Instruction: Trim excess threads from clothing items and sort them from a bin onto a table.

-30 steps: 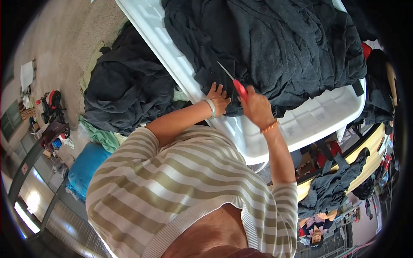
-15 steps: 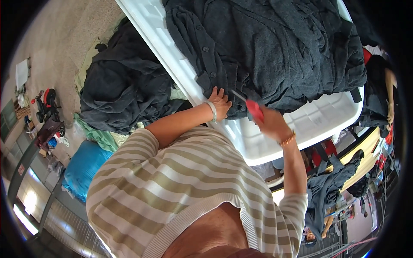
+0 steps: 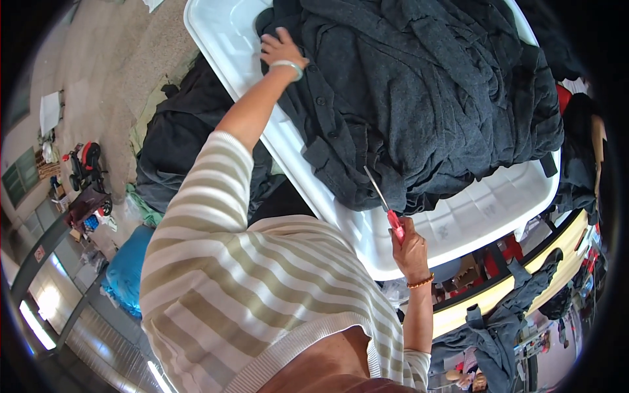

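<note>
Dark grey garments (image 3: pixel 419 98), one with a row of buttons, lie heaped in a large white plastic bin (image 3: pixel 491 203). My left hand (image 3: pixel 283 50) is open with fingers spread, at the far left part of the heap, by the bin's left wall; a pale bangle circles its wrist. My right hand (image 3: pixel 411 251) is closed round the red handle of a pair of scissors (image 3: pixel 395 224), over the bin's near edge. Its thin metal blades point up and left, in front of the near garment's hem. Whether the tip touches cloth I cannot tell.
More dark cloth (image 3: pixel 173 141) is piled on the floor left of the bin. Farther left are a blue bundle (image 3: pixel 128 265) and a red-and-black wheeled vehicle (image 3: pixel 86 167). At the right stands a table with a light wooden edge (image 3: pixel 485 302), dark garments (image 3: pixel 488 340) hanging near it.
My left hand has moved away from the near hem to the garment's far left edge. My right hand has drawn back toward me with the scissors. The view has shifted slightly.
</note>
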### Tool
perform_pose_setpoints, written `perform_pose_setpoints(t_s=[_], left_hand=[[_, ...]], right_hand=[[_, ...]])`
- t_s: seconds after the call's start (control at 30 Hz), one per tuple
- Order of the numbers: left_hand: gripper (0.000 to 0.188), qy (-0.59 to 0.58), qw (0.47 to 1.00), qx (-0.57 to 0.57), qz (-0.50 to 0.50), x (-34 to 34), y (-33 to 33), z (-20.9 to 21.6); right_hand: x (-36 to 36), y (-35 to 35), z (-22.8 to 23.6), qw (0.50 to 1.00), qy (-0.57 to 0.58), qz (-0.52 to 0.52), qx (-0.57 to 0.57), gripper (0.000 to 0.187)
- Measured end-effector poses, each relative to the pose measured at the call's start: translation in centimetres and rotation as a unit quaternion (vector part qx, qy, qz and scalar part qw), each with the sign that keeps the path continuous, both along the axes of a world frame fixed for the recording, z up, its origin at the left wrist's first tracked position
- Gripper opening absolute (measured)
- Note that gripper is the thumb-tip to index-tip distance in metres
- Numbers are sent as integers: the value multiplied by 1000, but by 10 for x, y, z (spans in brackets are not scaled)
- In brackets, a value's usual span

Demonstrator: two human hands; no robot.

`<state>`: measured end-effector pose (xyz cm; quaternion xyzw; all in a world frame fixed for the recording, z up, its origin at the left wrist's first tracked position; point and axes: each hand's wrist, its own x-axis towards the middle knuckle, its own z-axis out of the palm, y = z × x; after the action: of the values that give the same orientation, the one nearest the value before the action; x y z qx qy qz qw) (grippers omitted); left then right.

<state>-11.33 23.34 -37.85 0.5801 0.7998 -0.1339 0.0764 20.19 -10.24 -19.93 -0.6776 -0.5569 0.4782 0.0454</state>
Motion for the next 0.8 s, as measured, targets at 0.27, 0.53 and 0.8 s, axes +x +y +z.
perform_pose_setpoints(t_s=[0.27, 0.53, 0.8], left_hand=[[49, -301, 941, -19, 154, -39, 21, -22], [40, -861, 502, -69, 48, 27, -125, 208], [29, -858, 181, -315, -362, 129, -239, 320]], right_hand=[[-2, 0, 2, 999, -13, -52, 3, 23], [-12, 0, -3, 994, 12, 105, 34, 21], [-22, -42, -4, 919, 344, -79, 174, 52]])
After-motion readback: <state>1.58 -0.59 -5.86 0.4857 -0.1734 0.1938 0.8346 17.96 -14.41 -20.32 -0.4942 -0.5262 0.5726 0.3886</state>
